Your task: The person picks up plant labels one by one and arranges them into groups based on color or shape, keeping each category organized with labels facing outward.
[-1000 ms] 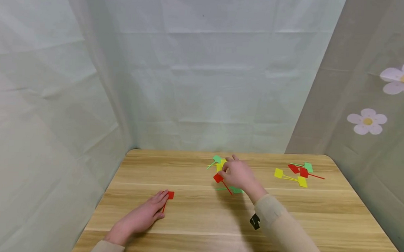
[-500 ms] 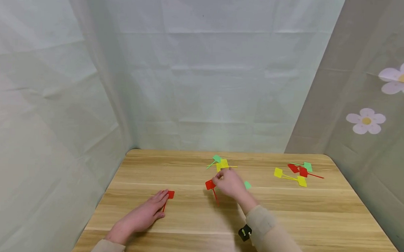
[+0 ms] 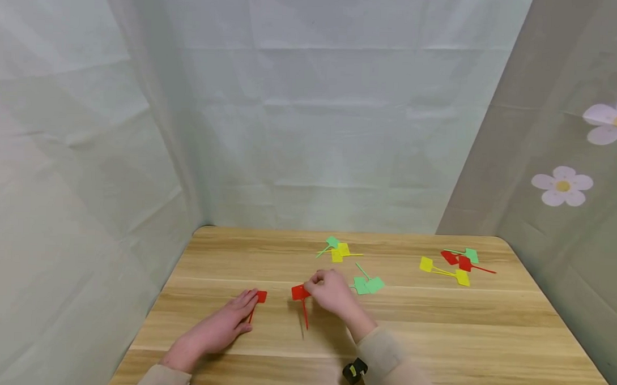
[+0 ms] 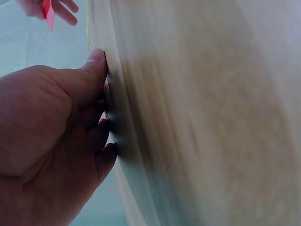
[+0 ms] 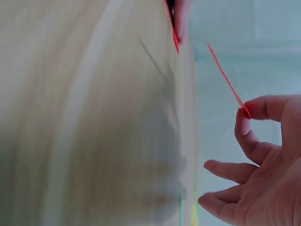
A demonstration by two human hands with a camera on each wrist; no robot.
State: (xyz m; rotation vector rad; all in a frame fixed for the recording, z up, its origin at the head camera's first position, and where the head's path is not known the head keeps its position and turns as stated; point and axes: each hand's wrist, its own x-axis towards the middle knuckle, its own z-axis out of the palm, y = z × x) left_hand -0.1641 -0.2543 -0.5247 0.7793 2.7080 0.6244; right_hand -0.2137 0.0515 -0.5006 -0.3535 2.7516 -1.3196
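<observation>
My right hand (image 3: 334, 295) pinches a red cable tie tag (image 3: 299, 293) by the edge of its flat square, between thumb and index finger. The tag is above the table, its thin tail (image 3: 306, 317) hanging down and its shadow below it. In the right wrist view the tag (image 5: 227, 82) is edge-on, with the other fingers spread away from it. To the left, my left hand (image 3: 219, 329) rests its extended fingers on a second red cable tie tag (image 3: 262, 297) lying on the table. Those fingers partly hide that tag. The left wrist view shows the fingertips (image 4: 101, 59) at the tabletop.
Two green tags (image 3: 370, 285) overlap right of my right hand. Farther back lie a green tag (image 3: 332, 242) and yellow tags (image 3: 339, 251). At the right are yellow tags (image 3: 426, 264), red tags (image 3: 465, 263) and a green tag (image 3: 472, 255). Pale cloth (image 3: 321, 130) hangs behind the wooden table (image 3: 436, 333).
My right hand has carried its red cable tie tag leftward and toward me, away from the back tags, uncovering the two green ones. My left hand has stayed on its red tag.
</observation>
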